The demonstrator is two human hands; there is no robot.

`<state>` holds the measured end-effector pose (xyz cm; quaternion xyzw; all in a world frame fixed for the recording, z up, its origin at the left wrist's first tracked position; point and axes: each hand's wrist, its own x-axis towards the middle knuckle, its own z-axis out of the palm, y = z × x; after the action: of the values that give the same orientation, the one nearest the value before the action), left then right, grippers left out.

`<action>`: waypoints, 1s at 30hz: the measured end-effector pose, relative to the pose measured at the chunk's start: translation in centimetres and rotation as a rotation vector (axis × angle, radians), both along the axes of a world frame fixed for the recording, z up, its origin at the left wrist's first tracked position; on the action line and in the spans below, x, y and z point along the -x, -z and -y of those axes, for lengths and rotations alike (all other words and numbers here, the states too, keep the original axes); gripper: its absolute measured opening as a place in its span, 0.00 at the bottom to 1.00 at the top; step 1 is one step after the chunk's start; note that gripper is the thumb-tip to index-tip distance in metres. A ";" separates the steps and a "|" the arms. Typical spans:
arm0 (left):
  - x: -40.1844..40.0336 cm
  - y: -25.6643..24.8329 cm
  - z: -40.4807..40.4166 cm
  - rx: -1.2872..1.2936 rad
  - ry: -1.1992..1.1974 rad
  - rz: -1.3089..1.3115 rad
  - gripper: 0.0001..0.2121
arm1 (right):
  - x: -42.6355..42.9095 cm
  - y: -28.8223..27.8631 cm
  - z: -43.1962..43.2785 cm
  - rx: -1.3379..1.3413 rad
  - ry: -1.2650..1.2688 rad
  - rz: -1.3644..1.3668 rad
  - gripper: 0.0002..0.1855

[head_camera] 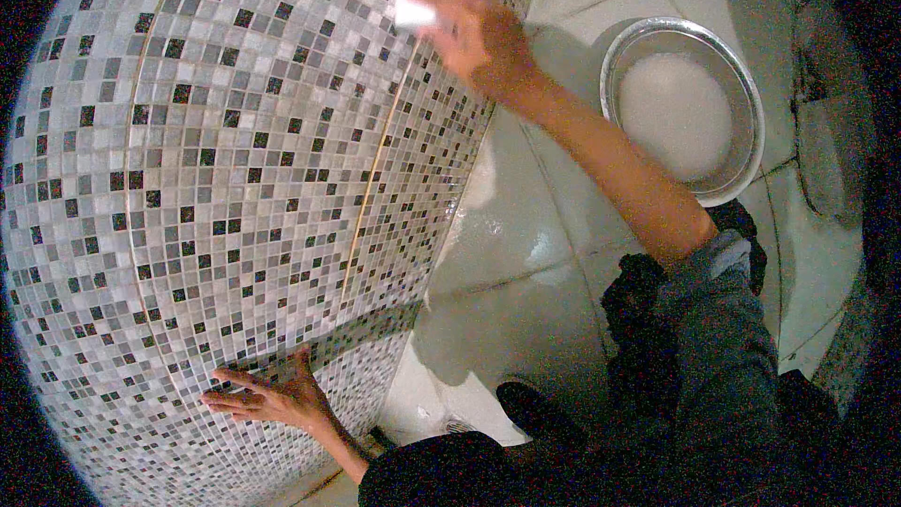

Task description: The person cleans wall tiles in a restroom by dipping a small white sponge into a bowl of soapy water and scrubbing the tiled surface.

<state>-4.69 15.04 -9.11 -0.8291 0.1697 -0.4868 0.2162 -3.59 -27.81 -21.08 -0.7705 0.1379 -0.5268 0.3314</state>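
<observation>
A small white object (415, 11), blurred by motion so that its kind is unclear, is held in my right hand (486, 39) close to the mosaic-tiled wall (232, 148). I cannot tell whether it touches the tiles. Lower down, my left hand (274, 398) rests against the same wall with its fingers spread and nothing in it. The wall bears small white, grey and black squares with thin orange-brown lines running across them.
A round metal basin (752, 120) of whitish, cloudy liquid stands on the floor beside my right forearm. Pale floor tiles (514, 246) look wet near the wall's foot. A dark shoe (531, 405) and a floor drain (461, 427) show near the bottom.
</observation>
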 end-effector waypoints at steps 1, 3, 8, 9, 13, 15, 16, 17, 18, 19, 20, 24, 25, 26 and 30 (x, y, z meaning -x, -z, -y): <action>0.0 0.0 0.0 -0.004 0.004 -0.005 0.61 | 0.1 -0.3 0.9 -0.004 0.004 -0.005 0.20; -0.3 0.1 0.1 0.028 0.027 -0.043 0.59 | 0.2 -1.0 2.5 0.088 0.159 0.034 0.19; 0.2 -0.1 -0.1 0.031 0.010 -0.043 0.60 | -1.0 -1.1 -1.9 0.282 0.012 0.220 0.19; 0.4 -0.1 -0.1 0.031 0.019 -0.068 0.60 | -0.9 -1.6 -2.1 0.179 0.031 0.189 0.19; 0.2 0.0 0.8 0.065 0.002 -0.068 0.61 | -0.2 -3.0 1.5 -0.007 0.089 0.068 0.19; 0.4 0.0 0.8 0.072 0.017 -0.062 0.60 | -0.6 -3.3 -0.8 0.089 0.138 0.067 0.19; 0.4 0.1 0.2 0.072 -0.019 -0.059 0.60 | -0.1 -3.9 -3.1 0.122 0.027 0.124 0.18; 0.3 0.1 0.1 0.076 -0.019 -0.055 0.60 | 0.4 -4.3 -4.1 0.152 -0.078 0.175 0.18; 0.3 0.1 -0.1 0.058 -0.029 -0.050 0.59 | 0.4 -4.4 -3.6 0.194 -0.034 0.142 0.19; 0.3 0.0 -0.1 0.039 -0.039 -0.047 0.60 | 0.6 -4.5 -2.2 0.196 -0.032 0.146 0.19; 0.3 -0.1 0.2 0.041 -0.038 -0.043 0.60 | 0.5 -4.6 0.0 0.114 -0.026 0.049 0.19; 0.0 0.2 1.6 0.066 0.012 -0.065 0.59 | -1.8 -3.0 4.6 -0.206 -0.372 0.277 0.19; 0.2 0.1 0.9 0.054 -0.016 -0.043 0.59 | -1.8 -4.3 1.6 -0.015 -0.177 0.141 0.18; 0.5 0.0 0.4 0.060 -0.027 -0.042 0.58 | -1.3 -5.9 -1.2 0.172 0.040 0.023 0.17; 0.6 0.1 0.7 0.084 -0.024 -0.059 0.57 | -1.0 -6.4 0.0 0.278 0.036 0.110 0.18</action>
<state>-5.32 14.37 -9.17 -0.8533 0.1457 -0.4664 0.1819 -2.59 -27.81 -14.65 -0.7762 0.0589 -0.5882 0.2192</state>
